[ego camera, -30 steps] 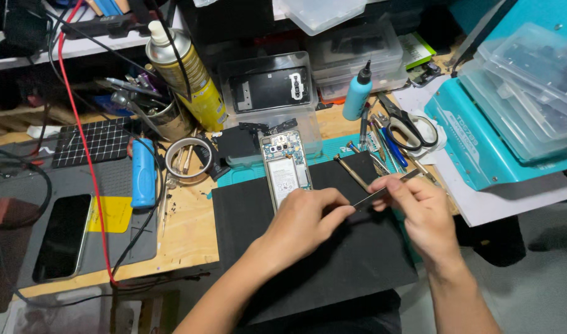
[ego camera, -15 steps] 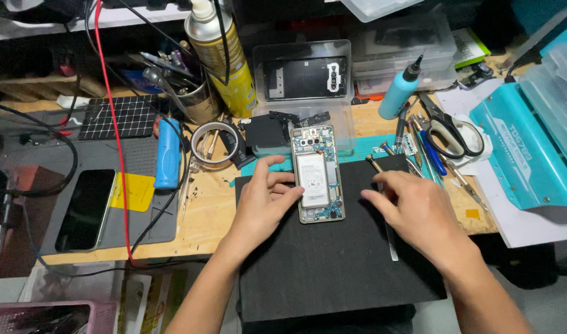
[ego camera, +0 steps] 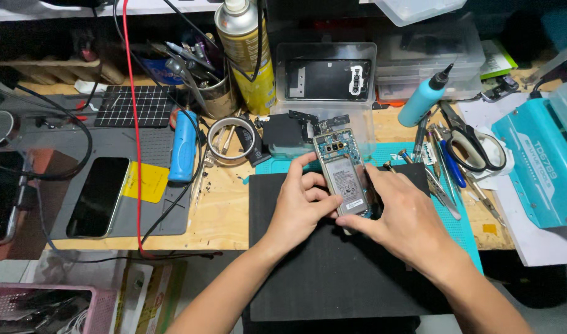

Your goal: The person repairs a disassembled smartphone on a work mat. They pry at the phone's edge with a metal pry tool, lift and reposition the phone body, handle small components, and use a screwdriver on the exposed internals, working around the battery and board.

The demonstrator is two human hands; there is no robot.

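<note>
Lifted off the black mat (ego camera: 333, 272), the opened phone (ego camera: 344, 176) now stands lengthwise, camera end away; left hand (ego camera: 299, 207) and right hand (ego camera: 401, 216) fingers pinch its edges.

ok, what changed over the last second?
The right hand let go of the thin tool it held a second ago and moved onto the opened phone. The left hand came to the phone's left edge, so both hands now grip it over the black mat. The spray can, blue bottle and scissors stayed put.
</note>
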